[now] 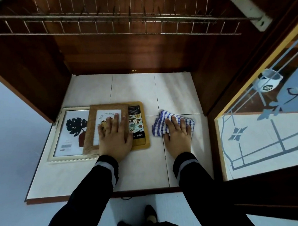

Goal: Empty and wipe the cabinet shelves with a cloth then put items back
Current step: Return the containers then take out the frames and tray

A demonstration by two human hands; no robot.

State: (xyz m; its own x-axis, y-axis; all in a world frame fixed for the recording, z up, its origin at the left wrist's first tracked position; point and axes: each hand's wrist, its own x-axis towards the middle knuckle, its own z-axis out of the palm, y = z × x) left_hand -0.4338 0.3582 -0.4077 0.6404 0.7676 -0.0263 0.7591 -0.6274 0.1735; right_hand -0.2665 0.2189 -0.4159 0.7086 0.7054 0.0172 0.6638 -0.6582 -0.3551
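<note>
Looking down into an open dark wooden cabinet [39, 68], I stand just in front of it with both arms reaching in, dark sleeves down to the wrists. Its bottom shelf [134, 89] is lined with pale white tiles. On my right the cabinet door [264, 139] stands open, a wood-edged glass panel with a grey leaded pattern. Above the shelf a metal wire rack [112, 24] stretches across the cabinet from side to side.

Three flat picture frames lie overlapping on the left half of the shelf, near its front. The white frame [69, 133], furthest left, shows a dark leaf print. The brown frame [88, 135] lies partly over it, and a yellow-edged frame [138, 128] sticks out from under the brown one's right side.

My left hand [114, 135] lies flat on the brown frame, fingers straight and spread, gripping nothing. My right hand [178, 133] lies palm down, fingers extended, on a crumpled blue and white checked cloth [159, 124]. The cloth sits on the tiles right of the frames, apart from them.

Through the door glass a white mug [268, 82] shows. The toe of a dark shoe [150, 213] rests on the floor below the shelf edge.
</note>
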